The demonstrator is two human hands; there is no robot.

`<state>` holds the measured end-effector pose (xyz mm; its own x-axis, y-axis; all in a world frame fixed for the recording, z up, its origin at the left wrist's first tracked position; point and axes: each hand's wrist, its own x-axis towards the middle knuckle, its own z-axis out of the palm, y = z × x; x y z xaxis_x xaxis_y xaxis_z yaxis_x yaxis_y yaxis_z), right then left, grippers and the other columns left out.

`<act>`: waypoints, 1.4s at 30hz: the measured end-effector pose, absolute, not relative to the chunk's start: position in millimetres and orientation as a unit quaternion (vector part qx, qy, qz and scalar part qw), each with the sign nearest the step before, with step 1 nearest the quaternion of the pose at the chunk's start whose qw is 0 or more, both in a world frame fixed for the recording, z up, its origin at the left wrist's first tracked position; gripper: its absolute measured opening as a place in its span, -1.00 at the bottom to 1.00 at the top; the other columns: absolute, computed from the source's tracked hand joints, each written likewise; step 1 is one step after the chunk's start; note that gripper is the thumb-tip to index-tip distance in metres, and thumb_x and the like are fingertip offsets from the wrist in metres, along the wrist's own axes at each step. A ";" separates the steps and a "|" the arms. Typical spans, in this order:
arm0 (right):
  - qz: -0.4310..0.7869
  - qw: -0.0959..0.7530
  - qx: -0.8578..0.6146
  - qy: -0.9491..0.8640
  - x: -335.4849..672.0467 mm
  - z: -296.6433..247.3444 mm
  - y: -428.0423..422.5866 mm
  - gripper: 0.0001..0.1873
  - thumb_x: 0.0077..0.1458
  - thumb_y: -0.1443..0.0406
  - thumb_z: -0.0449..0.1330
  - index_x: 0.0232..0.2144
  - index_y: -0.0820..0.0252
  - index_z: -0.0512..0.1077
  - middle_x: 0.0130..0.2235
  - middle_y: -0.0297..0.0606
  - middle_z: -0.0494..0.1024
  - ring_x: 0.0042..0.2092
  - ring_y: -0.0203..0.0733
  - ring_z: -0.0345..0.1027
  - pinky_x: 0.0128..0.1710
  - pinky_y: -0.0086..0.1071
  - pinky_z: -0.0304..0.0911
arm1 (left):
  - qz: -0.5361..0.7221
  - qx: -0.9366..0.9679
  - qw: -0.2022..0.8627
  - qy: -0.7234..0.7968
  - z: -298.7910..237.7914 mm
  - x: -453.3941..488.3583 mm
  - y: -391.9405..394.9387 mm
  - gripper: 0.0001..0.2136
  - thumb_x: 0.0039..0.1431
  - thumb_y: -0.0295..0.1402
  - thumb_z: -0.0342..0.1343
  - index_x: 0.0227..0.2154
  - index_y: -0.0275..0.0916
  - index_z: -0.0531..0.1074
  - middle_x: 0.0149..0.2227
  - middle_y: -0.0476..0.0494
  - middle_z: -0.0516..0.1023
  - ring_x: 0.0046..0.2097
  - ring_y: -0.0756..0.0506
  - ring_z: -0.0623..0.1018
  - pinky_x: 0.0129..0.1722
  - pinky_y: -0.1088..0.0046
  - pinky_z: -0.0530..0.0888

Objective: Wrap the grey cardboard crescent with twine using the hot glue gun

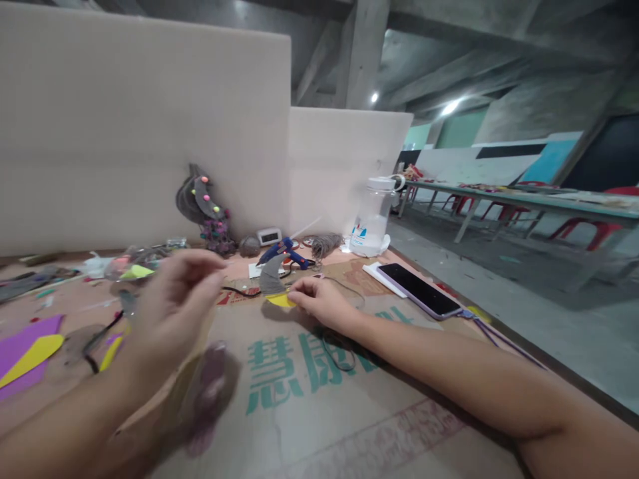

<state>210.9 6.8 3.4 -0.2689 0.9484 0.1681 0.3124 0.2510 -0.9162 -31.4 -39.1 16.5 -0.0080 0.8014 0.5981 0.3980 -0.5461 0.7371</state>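
Far left of the right-hand pinch: purple sheet (22, 339), yellow cutout (37, 358) lying across it. Next, left hand (172, 299), raised left of the pinch, nearer the camera, fingers curled; motion blur, can't tell whether thumb and fingertips meet or pinch anything. Below it, a blurred purplish object (207, 402), identity unclear. Beyond the pinch to the left: grey crescent ornament (187, 199) with coloured pom-poms, against the white partition (144, 126). Then grey yarn ball (249, 246) and white digital clock (269, 236), both behind the pinch. Grey curved piece (272, 276) rises from yellow piece (279, 301), just left of the right fingers; can't tell if they're joined. Blue glue gun (298, 258) just beyond. Right hand (314, 301): thumb and forefinger pinching the yellow piece's right edge, above green-lettered cardboard (379, 392). Behind and right of the pinch: grey yarn bundle (327, 245), clear water bottle (369, 219). Right of the pinch: smartphone (419, 291), screen dark, lying flat.
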 end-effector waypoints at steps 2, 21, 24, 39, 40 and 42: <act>0.414 0.393 -0.450 -0.687 211.0 3.7 6.5 -0.82 -0.01 0.22 0.13 -0.46 0.25 0.36 -0.58 -0.44 0.31 -0.57 -0.45 0.12 -0.58 -0.55 0.02 | 0.513 0.715 0.201 0.432 16.4 -12.4 -15.8 -0.60 0.14 -0.27 0.00 0.05 -0.12 0.16 -0.22 -0.08 0.41 -0.24 -0.04 0.45 -0.28 0.41 0.44; 0.464 0.319 -0.439 -0.700 204.8 4.7 3.0 -0.76 0.00 0.16 0.14 -0.42 0.26 0.34 -0.62 -0.45 0.30 -0.63 -0.46 0.12 -0.65 -0.56 0.05 | 0.356 0.825 0.225 0.377 -0.5 -8.6 -12.1 -0.56 0.08 -0.40 -0.02 0.07 -0.15 0.21 0.01 -0.15 0.34 -0.04 -0.10 0.40 -0.02 0.30 0.35; 0.469 0.319 -0.437 -0.698 204.5 4.6 2.9 -0.77 -0.01 0.17 0.14 -0.43 0.26 0.34 -0.62 -0.45 0.30 -0.63 -0.46 0.13 -0.65 -0.56 0.06 | 0.367 0.819 0.237 0.372 -2.6 -8.2 -10.5 -0.58 0.08 -0.40 -0.01 0.05 -0.16 0.22 0.02 -0.14 0.35 -0.05 -0.09 0.41 -0.03 0.32 0.36; 0.462 0.316 -0.438 -0.703 204.5 4.0 2.7 -0.78 0.02 0.18 0.12 -0.42 0.27 0.34 -0.61 -0.45 0.30 -0.62 -0.47 0.13 -0.65 -0.58 0.04 | 0.352 0.802 0.302 0.377 -3.5 -5.8 -10.4 -0.59 0.07 -0.32 0.04 0.02 -0.15 0.24 -0.17 -0.12 0.45 -0.29 -0.03 0.48 -0.30 0.42 0.46; 0.461 0.317 -0.438 -0.704 204.4 3.6 2.7 -0.79 0.02 0.19 0.13 -0.43 0.26 0.34 -0.61 -0.44 0.31 -0.62 -0.47 0.13 -0.65 -0.58 0.04 | 0.350 0.800 0.307 0.379 -3.9 -5.7 -10.0 -0.59 0.07 -0.30 0.03 0.02 -0.16 0.24 -0.19 -0.12 0.45 -0.31 -0.03 0.48 -0.32 0.42 0.46; 0.457 0.318 -0.440 -0.705 204.1 2.8 2.8 -0.79 0.01 0.19 0.13 -0.43 0.26 0.34 -0.61 -0.44 0.31 -0.62 -0.48 0.13 -0.65 -0.58 0.03 | 0.351 0.798 0.306 0.382 -4.5 -5.5 -9.1 -0.60 0.07 -0.29 0.03 0.02 -0.15 0.25 -0.20 -0.11 0.46 -0.32 -0.03 0.47 -0.34 0.42 0.45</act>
